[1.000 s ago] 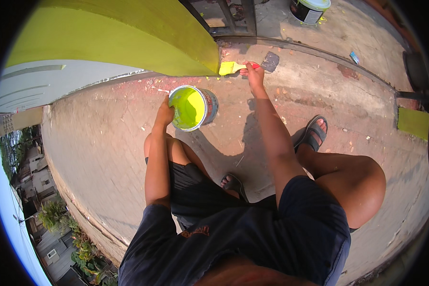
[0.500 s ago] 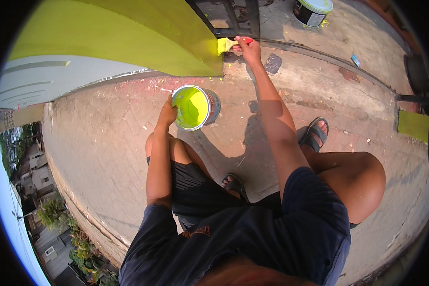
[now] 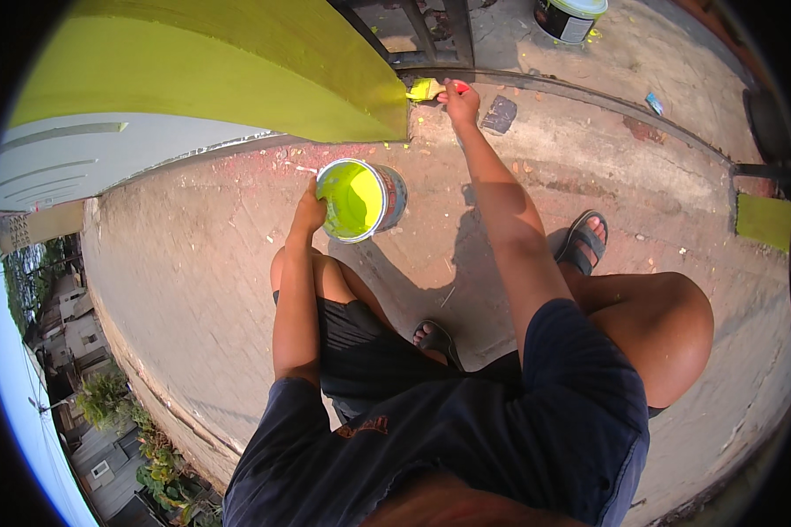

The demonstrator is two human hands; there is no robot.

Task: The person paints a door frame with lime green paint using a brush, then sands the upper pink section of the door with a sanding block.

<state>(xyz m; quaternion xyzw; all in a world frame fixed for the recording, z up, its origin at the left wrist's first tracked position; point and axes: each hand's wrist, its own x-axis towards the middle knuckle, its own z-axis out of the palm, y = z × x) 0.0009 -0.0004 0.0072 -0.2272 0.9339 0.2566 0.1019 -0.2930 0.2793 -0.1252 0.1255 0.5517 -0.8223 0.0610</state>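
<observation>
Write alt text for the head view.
A right hand holds a red-and-tan paintbrush, its bristles coated yellow-green, at the end of a yellow-green wall. The left hand grips a round grey bucket of bright yellow-green paint.

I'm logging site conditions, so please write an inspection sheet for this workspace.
Surface: worn brown-grey ground with reddish patches and yellow-green specks.
Job's things: bucket, tilted, with yellow-green paint inside; coated brush at the yellow-green wall, contact unclear.
Clutter: blue scrap, dark flat patch, second container.
Grips: left grip holds the bucket's rim; right grip holds the brush's handle.
Cables: thin lines against the sky, far left; too fine to identify.
Surroundings: dark barred frame ahead; plants and buildings at far left.
</observation>
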